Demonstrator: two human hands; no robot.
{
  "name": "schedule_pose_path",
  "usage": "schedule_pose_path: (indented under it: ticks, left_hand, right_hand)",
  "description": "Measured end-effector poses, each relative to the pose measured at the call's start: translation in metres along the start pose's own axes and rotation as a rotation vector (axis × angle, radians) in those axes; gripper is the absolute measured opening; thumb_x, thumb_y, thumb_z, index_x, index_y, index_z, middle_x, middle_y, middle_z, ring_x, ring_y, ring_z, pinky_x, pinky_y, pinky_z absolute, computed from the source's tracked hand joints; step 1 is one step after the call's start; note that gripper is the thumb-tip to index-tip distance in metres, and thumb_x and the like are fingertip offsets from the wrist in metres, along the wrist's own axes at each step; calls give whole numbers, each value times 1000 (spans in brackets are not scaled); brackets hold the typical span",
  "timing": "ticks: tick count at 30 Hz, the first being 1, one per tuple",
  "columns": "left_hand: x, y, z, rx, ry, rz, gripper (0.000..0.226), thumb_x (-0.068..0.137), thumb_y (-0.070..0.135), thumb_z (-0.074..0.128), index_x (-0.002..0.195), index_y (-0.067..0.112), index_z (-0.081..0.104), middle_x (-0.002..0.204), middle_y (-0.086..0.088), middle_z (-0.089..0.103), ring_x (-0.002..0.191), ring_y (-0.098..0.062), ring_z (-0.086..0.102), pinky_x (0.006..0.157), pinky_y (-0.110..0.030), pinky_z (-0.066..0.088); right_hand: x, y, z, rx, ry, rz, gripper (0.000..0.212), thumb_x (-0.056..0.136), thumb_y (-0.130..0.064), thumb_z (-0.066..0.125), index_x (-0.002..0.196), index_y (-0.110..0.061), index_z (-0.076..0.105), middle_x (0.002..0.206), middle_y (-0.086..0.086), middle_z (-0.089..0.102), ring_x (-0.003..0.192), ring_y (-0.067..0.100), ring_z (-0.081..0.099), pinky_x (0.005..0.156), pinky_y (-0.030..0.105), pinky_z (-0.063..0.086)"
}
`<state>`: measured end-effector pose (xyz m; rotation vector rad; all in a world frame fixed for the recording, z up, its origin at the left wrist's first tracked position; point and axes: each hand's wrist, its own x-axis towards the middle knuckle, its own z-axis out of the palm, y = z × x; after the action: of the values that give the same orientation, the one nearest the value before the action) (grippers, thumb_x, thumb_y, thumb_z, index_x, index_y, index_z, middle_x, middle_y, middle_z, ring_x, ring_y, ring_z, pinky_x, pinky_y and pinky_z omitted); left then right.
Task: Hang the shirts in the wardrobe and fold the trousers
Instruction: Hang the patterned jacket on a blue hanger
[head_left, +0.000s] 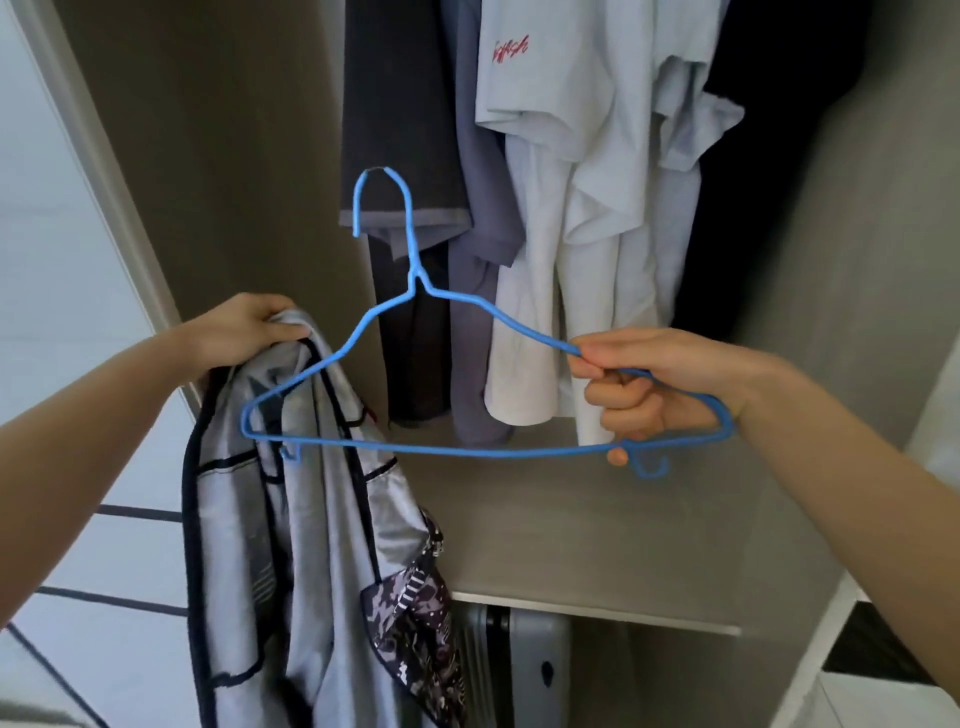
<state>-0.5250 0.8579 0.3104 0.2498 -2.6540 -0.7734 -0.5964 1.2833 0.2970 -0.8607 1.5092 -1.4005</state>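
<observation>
Wardrobe (249, 156) open, dark, grey and white shirts (550, 218) hanging inside. Grey shirt with dark trim (291, 519) dangles in front, left hand (244, 332) clutching its top. Right hand (649, 384) fisted round blue hanger (431, 293), held upright.

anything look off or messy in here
The white shirts hanging in the wardrobe are bunched and creased, not flat. The blue hanger hook's top looks worn to bare grey. Nothing else stands out.

We count one hanger (415, 285), one shirt (311, 519) at seven o'clock, one left hand (249, 332), one right hand (660, 384), and at least four garments (561, 156) hanging at twelve o'clock.
</observation>
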Motion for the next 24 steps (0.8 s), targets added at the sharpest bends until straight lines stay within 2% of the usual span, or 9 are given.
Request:
schedule_pose_path:
  ticks: [2, 6, 14, 21, 24]
  left_hand:
    - [-1, 8, 6, 11, -12, 42, 15, 95, 15, 63, 96, 0, 65, 87, -12, 65, 81, -16, 56, 68, -17, 45]
    - [-1, 9, 12, 308, -8, 120, 23, 96, 28, 61, 89, 7, 62, 82, -11, 65, 80, -24, 59, 75, -36, 43]
    - [-19, 2, 20, 624, -18, 110, 19, 100, 42, 44, 90, 27, 49, 81, -6, 62, 80, -32, 59, 74, -46, 51]
    - [-31, 2, 23, 720, 42, 53, 22, 102, 43, 38, 96, 23, 46, 80, -9, 56, 77, -35, 55, 67, -43, 49]
    - [-31, 8, 27, 555, 52, 5, 22, 102, 35, 44, 93, 15, 48, 83, -14, 59, 85, -39, 57, 74, -44, 47]
  right_hand:
    - [3, -1, 3, -5, 31, 12, 26, 97, -31, 45, 76, -17, 42, 57, -3, 16, 47, 11, 14, 65, 41, 47]
    - [0, -5, 0, -3, 65, 21, 28, 96, -31, 44, 72, -17, 43, 56, -4, 16, 46, 10, 13, 63, 43, 48]
    - [-5, -19, 1, -140, 119, 80, 27, 95, -32, 46, 74, -15, 41, 57, -2, 18, 47, 11, 13, 65, 42, 48]
    - [-3, -21, 4, -190, 127, 106, 31, 97, -33, 46, 70, -18, 42, 58, -3, 18, 48, 11, 13, 69, 44, 48]
    - [7, -17, 9, -168, 130, 81, 33, 101, -31, 42, 70, -19, 42, 60, -3, 15, 50, 12, 10, 69, 45, 47]
